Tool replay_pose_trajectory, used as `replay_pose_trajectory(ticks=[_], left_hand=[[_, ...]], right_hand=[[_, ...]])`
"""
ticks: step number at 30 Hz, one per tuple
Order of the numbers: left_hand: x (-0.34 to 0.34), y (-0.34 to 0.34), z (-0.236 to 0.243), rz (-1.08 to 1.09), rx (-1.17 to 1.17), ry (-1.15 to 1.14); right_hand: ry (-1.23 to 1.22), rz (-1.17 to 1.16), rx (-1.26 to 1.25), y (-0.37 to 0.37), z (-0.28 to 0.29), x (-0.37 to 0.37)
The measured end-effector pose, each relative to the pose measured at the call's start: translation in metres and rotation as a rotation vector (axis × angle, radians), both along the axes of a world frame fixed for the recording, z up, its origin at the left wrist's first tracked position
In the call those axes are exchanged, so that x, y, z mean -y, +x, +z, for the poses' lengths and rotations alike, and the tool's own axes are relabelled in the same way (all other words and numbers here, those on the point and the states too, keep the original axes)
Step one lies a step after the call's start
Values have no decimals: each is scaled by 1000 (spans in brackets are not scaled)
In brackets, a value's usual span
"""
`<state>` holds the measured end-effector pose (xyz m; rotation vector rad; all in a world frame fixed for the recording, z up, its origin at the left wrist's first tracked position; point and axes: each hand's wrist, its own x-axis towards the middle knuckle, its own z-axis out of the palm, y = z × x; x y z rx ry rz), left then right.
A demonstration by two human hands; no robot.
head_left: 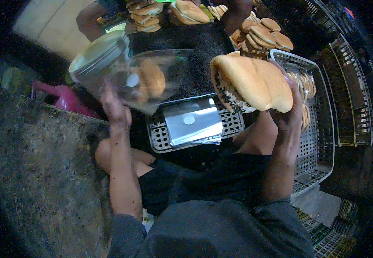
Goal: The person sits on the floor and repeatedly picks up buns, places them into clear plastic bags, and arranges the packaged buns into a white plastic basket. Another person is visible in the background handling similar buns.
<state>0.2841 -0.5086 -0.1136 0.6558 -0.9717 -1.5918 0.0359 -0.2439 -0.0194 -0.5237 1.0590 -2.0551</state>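
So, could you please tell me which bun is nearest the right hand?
The large bun held in the right hand, dark and pale filling showing at its left; the bagged buns lie in the basket at right, the loose pile farther off.

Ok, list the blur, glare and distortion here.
Head view: blur smears the bare left hand and the clear, white-dotted plastic bag; head view: white glare on the stacked silvery plastic bags; head view: fisheye bends the pale-grey perforated plastic crate, with black corners.

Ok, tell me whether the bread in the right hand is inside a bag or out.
Out. The bread in the right hand shows bare crust, with filling exposed at its open edge.
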Motion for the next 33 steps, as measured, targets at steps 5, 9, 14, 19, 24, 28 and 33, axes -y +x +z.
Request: replay_pose_trajectory(ticks=[5,9,14,19,24,28,33], left_hand=[[-18,-10,2,-62,-15,-6],[-21,7,15,-412,-96,-284],[-51,-16,11,-526,-328,70],[-103,-63,42,-410,27,56],[-112,-58,34,-407,-73,249],[-101,-60,19,-493,-437,374],[-130,-110,13,-463,-126,363]], right_hand=[[116,38,-98,8,-7,13],[226,78,-87,-2,-9,5],[243,37,-236,23,-17,24],[345,-106,-425,32,-36,34],[113,-182,-611,60,-16,35],[199,-483,-1529,73,-19,39],[367,-625,-1736,38,13,-7]])
